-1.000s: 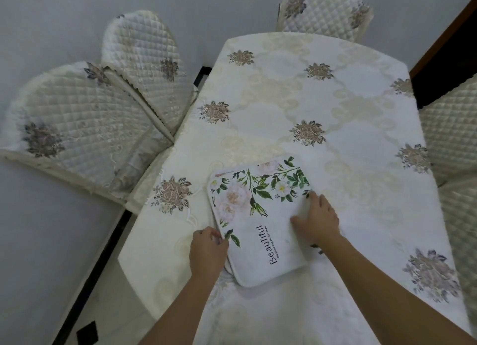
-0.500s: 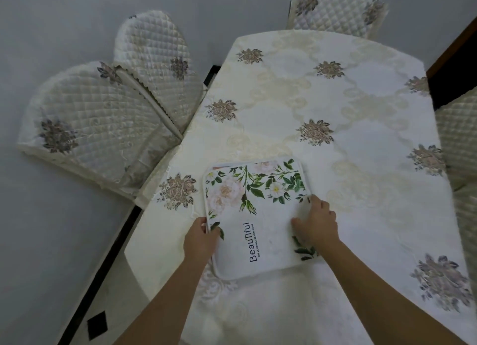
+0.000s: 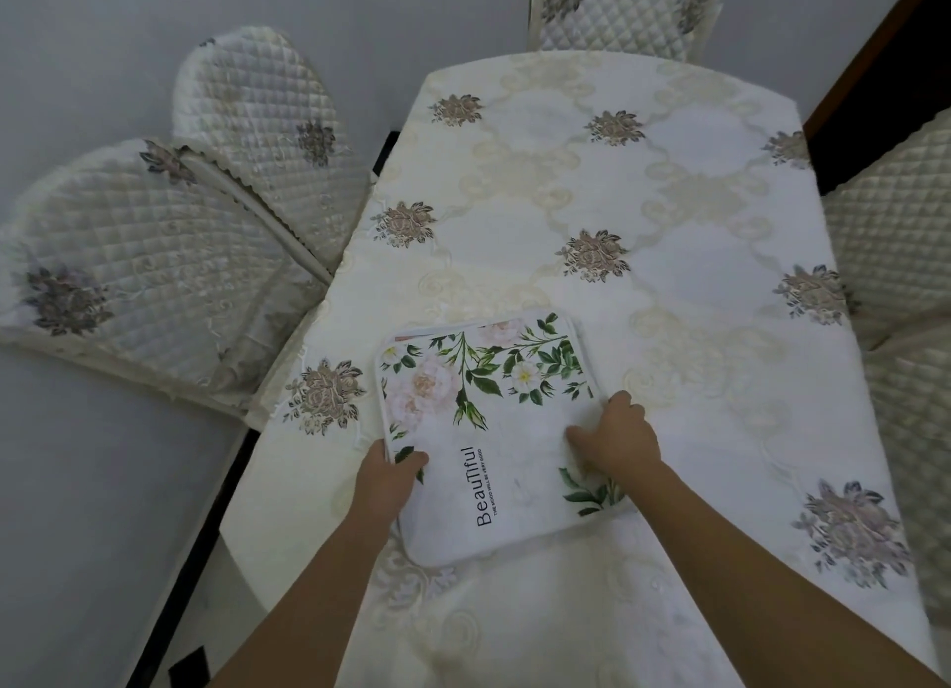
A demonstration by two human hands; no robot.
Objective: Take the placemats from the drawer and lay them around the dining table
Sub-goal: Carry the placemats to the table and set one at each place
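now a stack of white square placemats printed with pink roses, green leaves and the word "beautiful" (image 3: 489,430) lies flat on the near half of the dining table covered in a cream embroidered cloth with brown flower motifs (image 3: 643,198), a little left of its middle line. a sliver of another mat's edge shows under the top one along the far side, so more than one is there; how many cannot be told. the left hand (image 3: 386,476) pinches the mats' left edge, thumb on top by a leaf print and fingers tucked underneath. the right hand (image 3: 615,440) rests on the right part of the top mat with its fingers curled down onto the surface near the right edge; whether they hook under the edge cannot be told. two cream quilted chair covers with dark flower patches (image 3: 154,255) stand at the table's left side, one more quilted chair back (image 3: 622,13) at the far end, and others at the right edge.
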